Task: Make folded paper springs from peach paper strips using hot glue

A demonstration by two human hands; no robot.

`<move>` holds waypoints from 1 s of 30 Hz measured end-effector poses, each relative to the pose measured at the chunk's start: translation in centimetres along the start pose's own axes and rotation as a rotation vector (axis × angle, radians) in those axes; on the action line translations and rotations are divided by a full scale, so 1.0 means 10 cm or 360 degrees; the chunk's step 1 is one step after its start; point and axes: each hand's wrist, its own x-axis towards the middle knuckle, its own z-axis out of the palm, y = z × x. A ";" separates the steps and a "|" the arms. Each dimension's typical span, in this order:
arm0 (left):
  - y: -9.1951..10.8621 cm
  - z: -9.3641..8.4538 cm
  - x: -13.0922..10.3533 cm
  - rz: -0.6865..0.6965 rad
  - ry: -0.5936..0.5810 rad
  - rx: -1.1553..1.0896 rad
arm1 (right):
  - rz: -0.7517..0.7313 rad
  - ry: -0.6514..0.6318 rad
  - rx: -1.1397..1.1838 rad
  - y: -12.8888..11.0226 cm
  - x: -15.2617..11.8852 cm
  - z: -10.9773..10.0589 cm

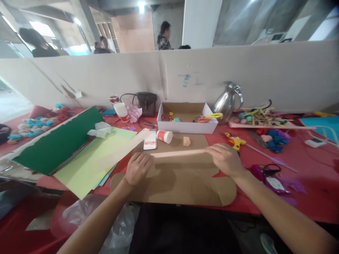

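Note:
A narrow pale-peach paper strip (178, 153) stretches level between my two hands. My left hand (139, 167) is closed on its left end, and my right hand (225, 158) pinches the right end. Below the strip lies a brown cardboard sheet (174, 188). Just beyond it a red-and-white paper cup (164, 136) rests on its side. A small folded peach paper piece (186, 141) stands to the right of the cup. Left of the cup is a white-and-red item (150, 144), partly blurred out. A long pale paper strip (124, 150) slants across the yellow-green sheets at left.
A white box (188, 127) with scissors (212, 116) stands at the back, beside a steel jug (228, 100). A yellow glue gun (235, 141) lies near my right hand. At left are yellow-green paper sheets (79, 178) and a green box (60, 141). People are beyond the partition (119, 74).

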 end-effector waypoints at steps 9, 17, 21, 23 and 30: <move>0.11 -0.25 0.00 -0.0558 0.0062 -0.1123 | 0.0680 -0.0297 0.1036 0.07 0.00 0.12; 0.03 -0.16 -0.14 -0.0863 0.0085 -0.1294 | 0.1075 -0.0634 0.1407 0.03 -0.03 0.16; -0.06 -0.11 -0.23 -0.0891 0.0093 -0.1269 | 0.1109 -0.0727 0.1537 -0.04 -0.07 0.22; -0.09 -0.08 -0.28 -0.0922 0.0077 -0.1277 | 0.1133 -0.0756 0.1531 -0.07 -0.08 0.26; -0.04 -0.03 -0.31 -0.0863 0.0031 -0.1169 | 0.0958 -0.0666 0.1194 -0.03 -0.08 0.41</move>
